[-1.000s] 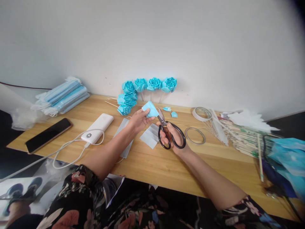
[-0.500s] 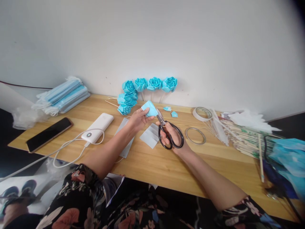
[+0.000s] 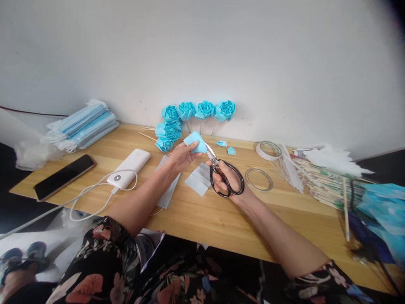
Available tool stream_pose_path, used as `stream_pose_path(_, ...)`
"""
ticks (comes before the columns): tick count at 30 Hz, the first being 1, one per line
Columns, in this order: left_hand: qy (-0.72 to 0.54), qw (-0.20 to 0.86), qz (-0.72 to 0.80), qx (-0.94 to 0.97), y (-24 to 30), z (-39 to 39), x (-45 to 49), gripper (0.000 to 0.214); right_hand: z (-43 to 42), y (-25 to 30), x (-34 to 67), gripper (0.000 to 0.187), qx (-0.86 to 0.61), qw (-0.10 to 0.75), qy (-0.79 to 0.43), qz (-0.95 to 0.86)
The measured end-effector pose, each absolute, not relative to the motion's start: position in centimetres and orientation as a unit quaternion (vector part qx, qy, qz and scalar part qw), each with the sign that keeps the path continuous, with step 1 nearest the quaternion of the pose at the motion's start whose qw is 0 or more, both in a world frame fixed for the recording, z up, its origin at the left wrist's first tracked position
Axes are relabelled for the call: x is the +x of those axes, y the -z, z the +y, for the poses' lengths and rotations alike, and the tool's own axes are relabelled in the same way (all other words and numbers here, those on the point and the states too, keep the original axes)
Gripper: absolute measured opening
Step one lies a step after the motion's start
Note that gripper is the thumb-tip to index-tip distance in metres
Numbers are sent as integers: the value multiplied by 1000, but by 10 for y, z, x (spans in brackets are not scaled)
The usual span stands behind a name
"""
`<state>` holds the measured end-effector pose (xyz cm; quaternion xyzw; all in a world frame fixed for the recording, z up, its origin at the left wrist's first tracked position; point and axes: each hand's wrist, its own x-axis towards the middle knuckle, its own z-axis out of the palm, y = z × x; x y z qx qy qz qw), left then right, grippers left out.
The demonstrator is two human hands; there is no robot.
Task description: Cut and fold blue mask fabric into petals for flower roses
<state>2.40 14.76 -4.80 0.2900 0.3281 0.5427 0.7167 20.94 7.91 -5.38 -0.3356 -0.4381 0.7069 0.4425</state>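
L hand (image 3: 183,157) pinching blue piece (image 3: 196,137) above worktop (image 3: 205,223), just in front of flowers (image 3: 205,109). R hand (image 3: 233,175) gripping scissors (image 3: 214,161), blades at piece's R edge. Pwr bank (image 3: 137,158) display & green print on stick packs (image 3: 319,185) too small to read. Phone (image 3: 65,177) nr worktop's L front corner. Piece a bit further L vs 0.5 s ago.

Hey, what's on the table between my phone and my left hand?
In the head view, the white power bank with its cable; then, nearer your left hand, a pale mask partly hidden by your forearm.
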Motion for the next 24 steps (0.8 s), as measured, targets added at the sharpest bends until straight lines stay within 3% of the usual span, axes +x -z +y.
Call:
stream_pose_path(9,-548,708,333,297,47,147,25,16,79,48,217,60,-289,387,-749,-455)
stream_pose_path(24,-528,705,316,354,49,144,27,22,79,44,217,59,-290,374,-739,-478)
